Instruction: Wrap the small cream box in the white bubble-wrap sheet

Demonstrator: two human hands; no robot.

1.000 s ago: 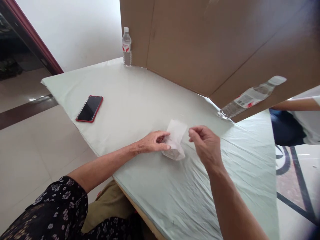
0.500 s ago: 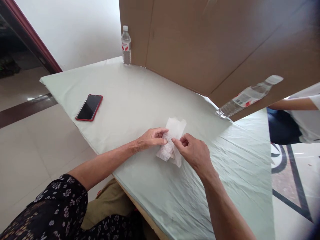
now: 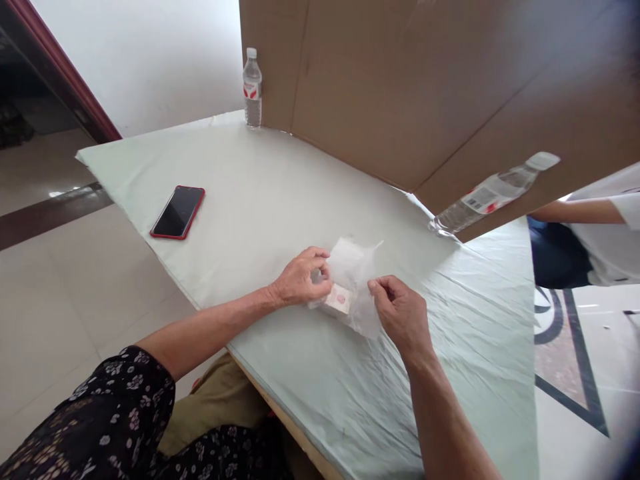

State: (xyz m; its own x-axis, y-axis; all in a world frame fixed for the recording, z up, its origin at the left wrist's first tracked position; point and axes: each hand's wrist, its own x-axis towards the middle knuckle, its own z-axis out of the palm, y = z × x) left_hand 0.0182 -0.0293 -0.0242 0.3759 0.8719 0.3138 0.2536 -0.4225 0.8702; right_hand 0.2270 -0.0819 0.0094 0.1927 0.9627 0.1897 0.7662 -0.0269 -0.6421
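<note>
A sheet of bubble wrap (image 3: 369,317) lies spread on the pale green cloth near the table's front edge. On it shows a small, pale box-like block (image 3: 338,299) with a pinkish mark on top. My left hand (image 3: 306,277) is closed at the wrap's left side, thumb and forefinger pinching its edge beside the block. My right hand (image 3: 401,308) pinches the right edge of the wrap between thumb and forefinger, holding it away from the block. Part of the block's left side is hidden by my left hand.
A phone in a red case (image 3: 179,213) lies at the table's left. A tall cardboard panel (image 3: 360,87) stands across the back, with a water bottle (image 3: 253,90) at its left and another bottle (image 3: 493,193) at its right. Beyond it, a person's arm (image 3: 583,211) shows.
The bubble wrap has been pulled apart, and the block with the pinkish mark now shows. My right hand has moved to the right with the wrap's edge.
</note>
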